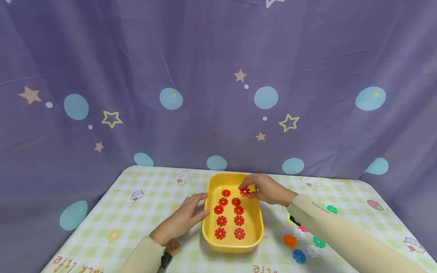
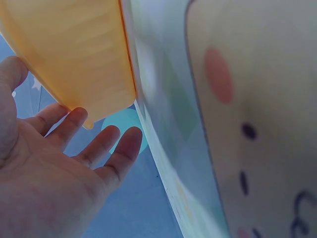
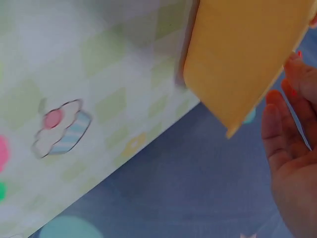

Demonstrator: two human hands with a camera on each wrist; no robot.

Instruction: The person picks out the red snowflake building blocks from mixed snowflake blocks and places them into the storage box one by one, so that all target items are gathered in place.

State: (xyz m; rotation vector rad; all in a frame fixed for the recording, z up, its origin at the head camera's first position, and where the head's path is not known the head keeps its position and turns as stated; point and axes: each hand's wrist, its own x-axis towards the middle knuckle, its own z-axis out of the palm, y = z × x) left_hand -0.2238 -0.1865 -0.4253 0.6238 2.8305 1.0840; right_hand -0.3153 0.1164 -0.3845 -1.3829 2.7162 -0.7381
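Observation:
A yellow plastic tray (image 1: 233,248) stands on the table, and its side wall (image 2: 74,54) shows in the left wrist view. Inside it, several red snowflake discs (image 1: 221,221) lie in two rough columns. My right hand (image 1: 268,189) is over the tray's far right corner, pinching one red snowflake disc (image 1: 244,191) between thumb and fingers. In the right wrist view only a sliver of red shows by the right hand (image 3: 297,144). At the tray's left rim is my left hand (image 1: 182,216), fingers loosely spread and fingertips at the edge.
Right of the tray lie loose snowflake discs: an orange one (image 1: 290,240), a blue one (image 1: 299,256), a green one (image 1: 319,242), white ones (image 1: 313,250) and others partly behind the right sleeve (image 1: 341,227). A checked cloth (image 1: 136,220) covers the table; a purple curtain (image 1: 205,132) hangs behind.

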